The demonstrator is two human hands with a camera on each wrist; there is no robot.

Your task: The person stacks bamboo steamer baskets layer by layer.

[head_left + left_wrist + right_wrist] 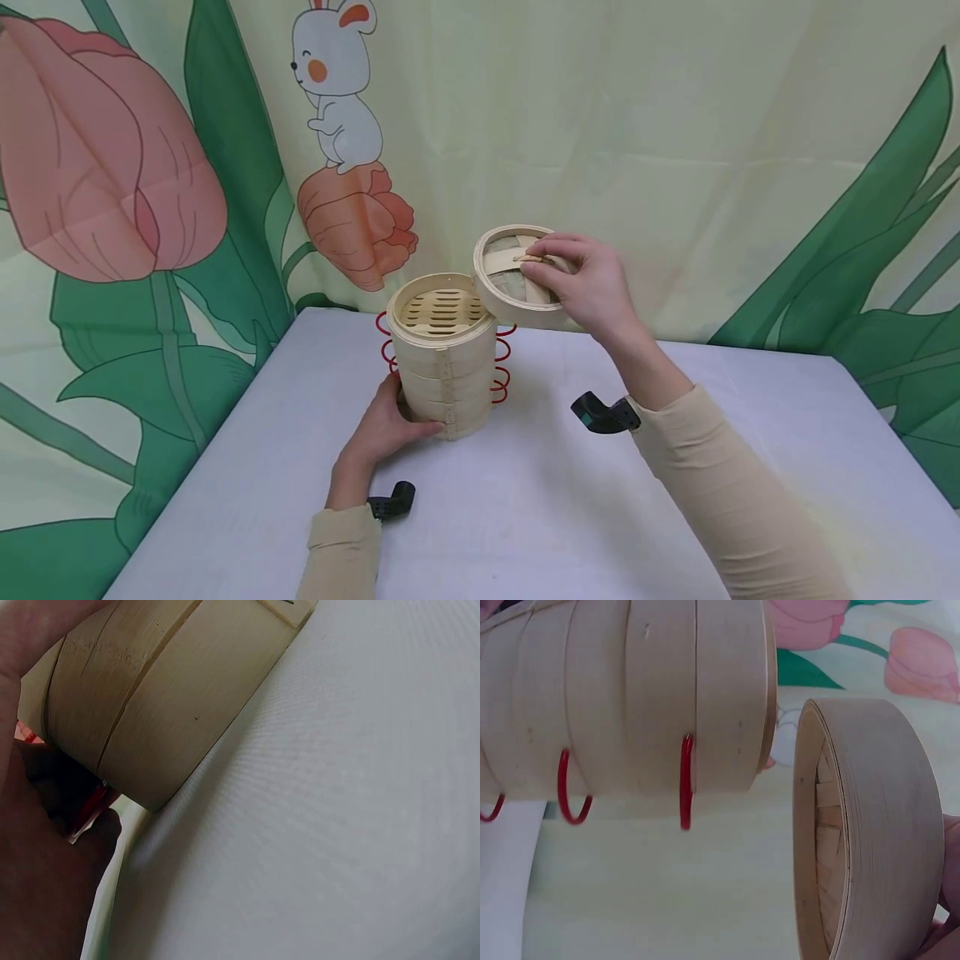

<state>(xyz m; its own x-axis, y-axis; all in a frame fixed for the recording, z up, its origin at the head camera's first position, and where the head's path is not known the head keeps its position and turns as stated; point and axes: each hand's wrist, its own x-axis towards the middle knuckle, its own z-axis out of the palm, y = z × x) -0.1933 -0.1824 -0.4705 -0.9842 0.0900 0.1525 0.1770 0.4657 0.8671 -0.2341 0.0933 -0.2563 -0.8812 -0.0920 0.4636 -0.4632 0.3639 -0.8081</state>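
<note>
A stack of round bamboo steamer baskets (465, 375) stands upright on the table, its top uncovered so that a slatted rack (442, 310) shows inside. Red loops (502, 350) stick out from both sides. My left hand (382, 427) grips the stack low down, thumb across the front and fingers round the left side; in the left wrist view the lowest basket (172, 705) sits against the white cloth. With thumb and fingers my right hand (594, 287) pinches the small handle of the woven bamboo lid (517, 310). Tilted, the lid hangs at the stack's upper right; the right wrist view shows a gap between lid (892, 802) and stack (660, 682).
White cloth covers the table (540, 517). Behind it hangs a curtain (600, 150) printed with tulips, leaves and a rabbit. A black wrist camera (393, 502) is on the left wrist, and another black camera (603, 414) is on the right.
</note>
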